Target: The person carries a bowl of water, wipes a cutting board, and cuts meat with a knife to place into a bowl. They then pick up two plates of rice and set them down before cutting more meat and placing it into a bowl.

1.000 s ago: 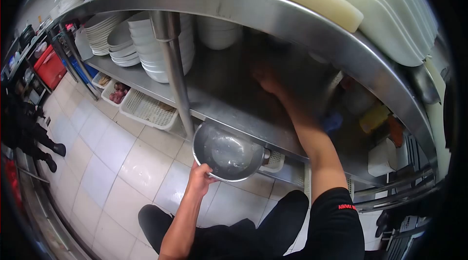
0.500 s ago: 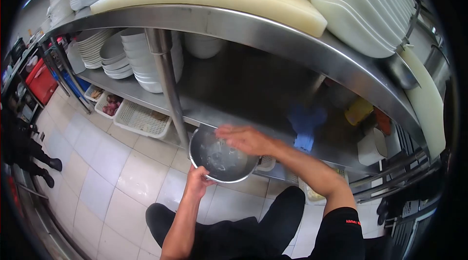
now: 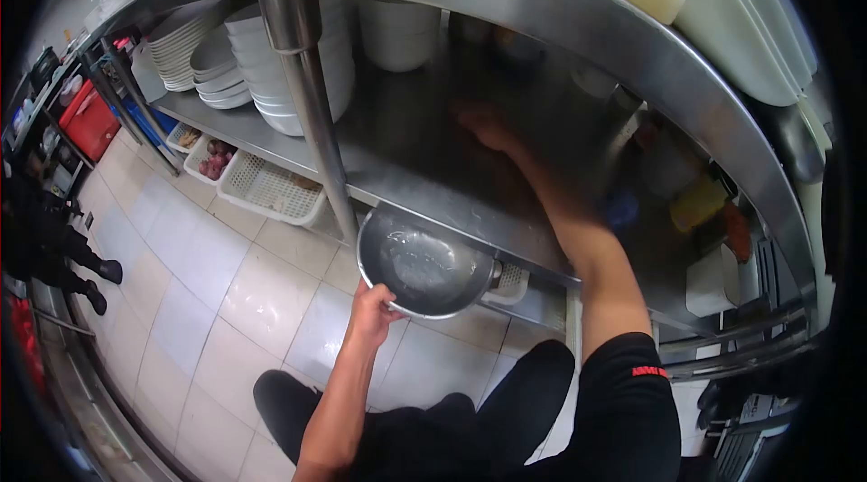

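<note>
Away from the metal bowl [image 3: 424, 270] and far over the low shelf [image 3: 388, 161], the right hand [image 3: 486, 128] has moved; half a second ago it was over the bowl. The left hand [image 3: 368, 308] pinches the near rim, thumb on top, maybe so the bowl does not tip. The bowl is just by the front edge of the shelf, above the floor [image 3: 208, 310], likely to keep it close to both arms. It has wet, shiny stuff inside. White bowls [image 3: 280, 75] sit in stacks by the metal leg [image 3: 312, 93], likely to save room.

Before, the blue thing [image 3: 621, 208] was easy to see; now the right arm hides part of it. The right hand is dim and blurry, so I cannot tell if its fingers are spread or closed.
</note>
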`<state>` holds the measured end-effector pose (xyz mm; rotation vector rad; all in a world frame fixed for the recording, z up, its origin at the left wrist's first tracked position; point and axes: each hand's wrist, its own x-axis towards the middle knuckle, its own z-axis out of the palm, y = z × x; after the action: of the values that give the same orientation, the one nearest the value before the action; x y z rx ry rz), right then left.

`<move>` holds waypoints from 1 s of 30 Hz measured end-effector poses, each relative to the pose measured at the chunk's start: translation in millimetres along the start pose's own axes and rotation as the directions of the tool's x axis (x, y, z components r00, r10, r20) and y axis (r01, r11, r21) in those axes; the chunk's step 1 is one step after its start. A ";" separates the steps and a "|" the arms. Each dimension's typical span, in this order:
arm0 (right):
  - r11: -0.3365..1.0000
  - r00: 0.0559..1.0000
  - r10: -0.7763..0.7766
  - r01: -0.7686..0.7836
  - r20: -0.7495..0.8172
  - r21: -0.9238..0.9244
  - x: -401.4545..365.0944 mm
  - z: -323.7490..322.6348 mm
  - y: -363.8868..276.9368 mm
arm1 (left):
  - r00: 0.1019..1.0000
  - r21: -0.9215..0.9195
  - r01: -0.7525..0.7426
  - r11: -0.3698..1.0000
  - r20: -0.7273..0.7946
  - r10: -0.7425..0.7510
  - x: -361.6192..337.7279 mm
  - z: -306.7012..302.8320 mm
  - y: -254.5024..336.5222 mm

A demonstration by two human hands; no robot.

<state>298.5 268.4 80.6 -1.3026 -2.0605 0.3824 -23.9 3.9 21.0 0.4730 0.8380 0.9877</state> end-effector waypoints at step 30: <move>0.969 0.947 -0.168 0.109 0.272 0.220 -121.1 28.5 -190.7 | 0.997 0.026 0.038 0.999 0.066 -0.039 -11.0 -7.6 -7.3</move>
<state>182.7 76.5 120.9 -1.0198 -2.2690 0.7357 -29.2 -9.3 15.8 0.5063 0.7979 0.9224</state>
